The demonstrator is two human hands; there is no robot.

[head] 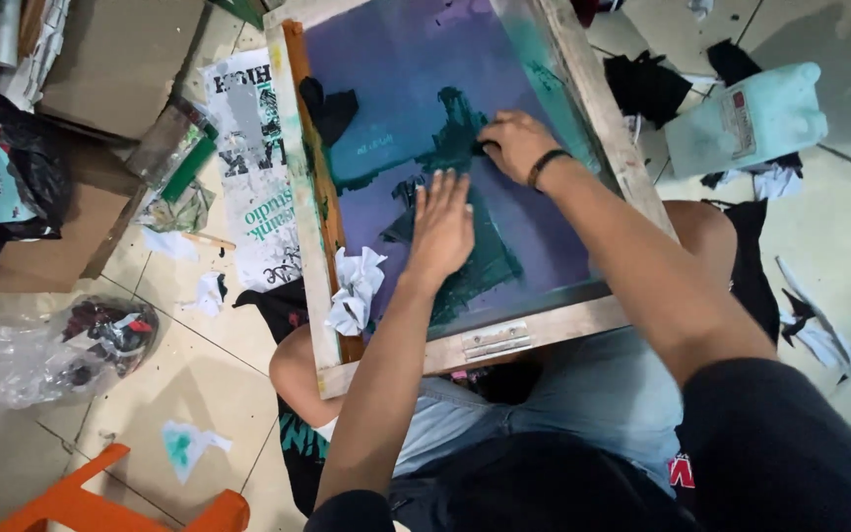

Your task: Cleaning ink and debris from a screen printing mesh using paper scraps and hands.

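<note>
Tiled floor [199, 374] carries scattered scraps and rags. One wooden printing frame [465, 347] rests across the seated person's lap, its purple mesh [396, 69] smeared green. One left hand [442, 225] lies flat on the mesh, fingers together. One right hand [516, 143] sits curled, pinching something dark against the mesh. One crumpled white rag [355, 289] lies inside the frame's left edge.

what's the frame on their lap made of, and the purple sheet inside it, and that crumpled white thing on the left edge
Frame: looks like bare, unfinished wood, pale with grain and green ink stains, with a metal hinge on the near rail. Purple sheet: seemingly a taut, fine mesh or fabric, matte, smeared with dark green ink where the left hand presses. White wad: probably paper or thin cloth, sharply creased.
</note>
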